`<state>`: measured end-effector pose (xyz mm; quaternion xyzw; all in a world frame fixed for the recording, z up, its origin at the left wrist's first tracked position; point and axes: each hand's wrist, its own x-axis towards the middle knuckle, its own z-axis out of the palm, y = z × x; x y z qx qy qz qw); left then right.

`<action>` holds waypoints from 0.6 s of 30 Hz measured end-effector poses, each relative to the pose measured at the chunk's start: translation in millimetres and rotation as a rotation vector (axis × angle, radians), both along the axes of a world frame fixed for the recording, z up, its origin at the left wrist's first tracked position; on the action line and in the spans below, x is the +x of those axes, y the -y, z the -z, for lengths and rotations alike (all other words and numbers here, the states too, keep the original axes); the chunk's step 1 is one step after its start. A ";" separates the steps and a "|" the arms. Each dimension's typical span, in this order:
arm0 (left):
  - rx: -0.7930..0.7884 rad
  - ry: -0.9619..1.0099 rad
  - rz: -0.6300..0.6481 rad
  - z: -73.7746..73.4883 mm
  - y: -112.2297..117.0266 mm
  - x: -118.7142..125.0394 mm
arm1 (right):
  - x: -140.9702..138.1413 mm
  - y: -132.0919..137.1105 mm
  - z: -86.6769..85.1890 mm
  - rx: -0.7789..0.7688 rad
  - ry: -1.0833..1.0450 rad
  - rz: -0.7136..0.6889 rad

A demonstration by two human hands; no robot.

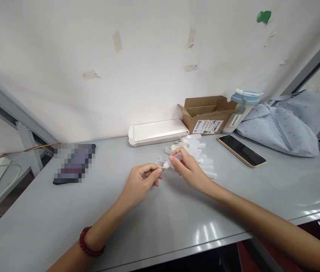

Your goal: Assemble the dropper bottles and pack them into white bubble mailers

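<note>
My right hand (186,169) is closed around a small clear plastic bottle (174,159) whose white tip points left. My left hand (143,180) meets that tip with thumb and forefinger pinched together on something too small to name. Both hands hover just above the grey table (160,226), near its middle. Right behind my right hand lies a heap of several similar small clear bottles (201,155). A red bead bracelet (88,243) circles my left wrist.
An open cardboard box (206,115) and a flat white stack (158,132) stand against the white wall. A light-blue lidded cup (240,109), a phone (241,150) and a pale-blue cloth bag (284,126) lie right. A blurred dark object (74,164) lies left, cables beyond.
</note>
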<state>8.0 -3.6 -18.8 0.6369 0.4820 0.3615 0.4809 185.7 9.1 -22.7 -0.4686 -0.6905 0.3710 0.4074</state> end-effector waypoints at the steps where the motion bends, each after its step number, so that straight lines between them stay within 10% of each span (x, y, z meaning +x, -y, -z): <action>1: 0.003 0.001 -0.002 -0.3 0.2 0.1 | -0.3 0.4 0.3 0.000 -0.006 0.000; 18: 0.023 0.011 -0.002 -3.3 1.7 -1.0 | -3.6 5.8 1.4 -0.026 -0.065 -0.059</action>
